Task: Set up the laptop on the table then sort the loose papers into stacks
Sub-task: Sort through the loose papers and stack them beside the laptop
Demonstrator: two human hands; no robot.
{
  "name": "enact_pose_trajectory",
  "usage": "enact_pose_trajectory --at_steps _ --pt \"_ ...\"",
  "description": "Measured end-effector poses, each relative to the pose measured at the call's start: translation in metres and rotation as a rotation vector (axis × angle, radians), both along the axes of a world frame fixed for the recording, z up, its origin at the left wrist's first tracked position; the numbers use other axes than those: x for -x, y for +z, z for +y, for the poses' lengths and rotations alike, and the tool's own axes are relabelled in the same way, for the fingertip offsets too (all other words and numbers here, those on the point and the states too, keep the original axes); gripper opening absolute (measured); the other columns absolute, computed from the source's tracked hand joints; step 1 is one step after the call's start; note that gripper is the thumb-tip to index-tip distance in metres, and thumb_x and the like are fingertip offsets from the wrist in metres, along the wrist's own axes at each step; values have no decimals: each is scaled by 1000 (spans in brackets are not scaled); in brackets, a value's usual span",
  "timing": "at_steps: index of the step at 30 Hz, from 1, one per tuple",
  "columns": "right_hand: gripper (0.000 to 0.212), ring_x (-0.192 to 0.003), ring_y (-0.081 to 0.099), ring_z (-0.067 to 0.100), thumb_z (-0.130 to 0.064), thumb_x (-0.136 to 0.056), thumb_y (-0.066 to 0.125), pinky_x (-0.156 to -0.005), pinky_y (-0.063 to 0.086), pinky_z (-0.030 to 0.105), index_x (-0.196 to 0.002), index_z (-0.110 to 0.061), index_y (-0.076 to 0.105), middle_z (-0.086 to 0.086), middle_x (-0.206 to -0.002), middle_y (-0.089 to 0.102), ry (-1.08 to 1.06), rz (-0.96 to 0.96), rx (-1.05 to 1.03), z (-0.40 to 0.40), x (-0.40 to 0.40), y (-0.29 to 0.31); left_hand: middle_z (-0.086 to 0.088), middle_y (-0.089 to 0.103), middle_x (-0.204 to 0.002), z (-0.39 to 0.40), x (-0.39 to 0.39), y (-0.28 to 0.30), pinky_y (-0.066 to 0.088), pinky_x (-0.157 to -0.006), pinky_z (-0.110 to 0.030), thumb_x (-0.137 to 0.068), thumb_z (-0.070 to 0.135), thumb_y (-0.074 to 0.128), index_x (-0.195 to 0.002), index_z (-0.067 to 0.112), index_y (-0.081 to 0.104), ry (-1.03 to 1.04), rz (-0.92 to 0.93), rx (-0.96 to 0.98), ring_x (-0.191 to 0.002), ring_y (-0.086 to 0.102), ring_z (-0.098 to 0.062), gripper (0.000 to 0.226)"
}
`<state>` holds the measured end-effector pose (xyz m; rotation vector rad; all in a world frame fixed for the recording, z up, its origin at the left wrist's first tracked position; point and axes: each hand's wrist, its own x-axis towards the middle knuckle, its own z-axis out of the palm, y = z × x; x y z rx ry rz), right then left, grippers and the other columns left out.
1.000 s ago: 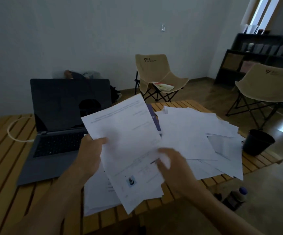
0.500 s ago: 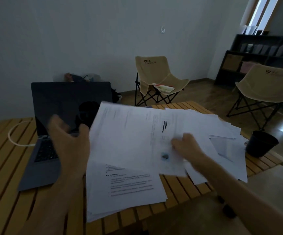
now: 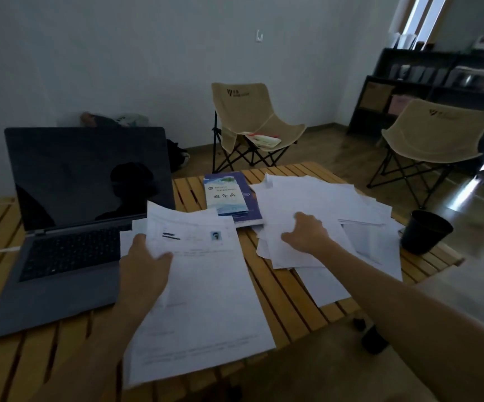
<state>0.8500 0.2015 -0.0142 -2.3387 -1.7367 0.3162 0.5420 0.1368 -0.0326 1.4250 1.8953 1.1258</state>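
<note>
A slatted wooden table [image 3: 290, 297] filled the lower view in a dim room. An open laptop [image 3: 69, 227] stood on it, screen dark, just beyond and to the left of the left fingers. A loose spread of white papers [image 3: 336, 204] lay under and beyond the right fingers. A nearer stack of sheets [image 3: 203, 300] rested between the two forearms. The left hand [image 3: 145, 268] reached forward from the lower edge, thumb curled over the top sheet and pinching it (a small photo showed just past the thumb). The right arm stretched diagonally from the lower right; the right hand [image 3: 307, 232] lay palm down on the spread, and whether its fingers gripped a sheet could not be told. A blue booklet [image 3: 229, 195] lay between the two hands, farther away. A black cup [image 3: 424, 232] stood right of the right fingers.
</note>
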Motion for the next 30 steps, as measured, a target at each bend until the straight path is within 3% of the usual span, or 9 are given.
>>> enact_pose_trajectory --at_steps 3,7,11,14,16,18,22,27,30 --pt "83 -130 40 37 -63 -82 65 -107 36 48 -137 -7 38 19 -141 42 -306 14 54 -7 -43 -23 -17 61 -118 6 3 -6 51 -79 -39 -88 15 68 -126 4 46 11 -39 24 -97 58 -31 45" --pt "108 -136 34 39 -75 -71 68 -110 29 54 -145 -6 31 19 -146 38 -366 24 63 -6 -60 -28 -20 56 -123 9 4 -8 47 -76 -36 -89 10 66 -136 5 38 22 27 19 -95 54 -28 56" --pt "110 -137 31 39 -72 -65 76 -110 28 57 -142 -6 33 20 -145 35 -404 32 66 0 -67 -26 -23 23 -153 0 0 -12 25 -111 -53 -87 32 66 -152 9 17 25 650 -21 -137 27 -42 85" --pt "87 -120 50 37 -52 -73 82 -100 44 50 -133 -2 42 21 -133 48 -455 222 5 3 -80 -20 -5 4 -163 -9 -14 -22 2 -122 -44 -93 61 38 -156 23 11 -318 757 -48 -150 0 -25 78" --pt "40 -86 59 28 -29 -83 77 -79 55 40 -103 -3 54 18 -107 59 -450 378 -66 -1 -88 -18 5 -6 -163 -15 -20 -35 -8 -121 -40 -77 82 -3 -156 31 3 -509 780 75 -150 -11 -17 94" --pt "12 -75 58 26 -10 -88 65 -66 52 35 -85 -4 55 19 -95 62 -431 474 -103 -8 -93 -13 6 -13 -162 -20 -21 -47 -13 -119 -39 -58 81 -31 -155 32 -5 -561 861 172 -149 -16 -16 112" --pt "15 -88 62 29 3 -89 55 -79 57 41 -100 -5 62 13 -97 63 -385 782 -252 -41 -88 17 4 -7 -163 -21 -27 -40 -11 -120 -36 -97 60 20 -155 28 -4 -481 787 81 -150 -10 -15 70" --pt "18 -96 67 38 8 -93 52 -70 62 41 -100 -4 63 21 -106 66 -317 1135 -241 -88 -67 59 9 3 -162 -27 -48 -12 0 -121 -36 -87 52 61 -151 34 -6 -519 515 -284 -145 0 -2 94" --pt "17 -86 67 28 7 -95 52 -52 60 30 -101 -5 62 15 -102 66 -228 1276 -187 -114 -50 81 22 21 -150 -32 -62 26 16 -116 -34 -83 48 69 -147 41 17 -550 263 -419 -138 15 5 83"
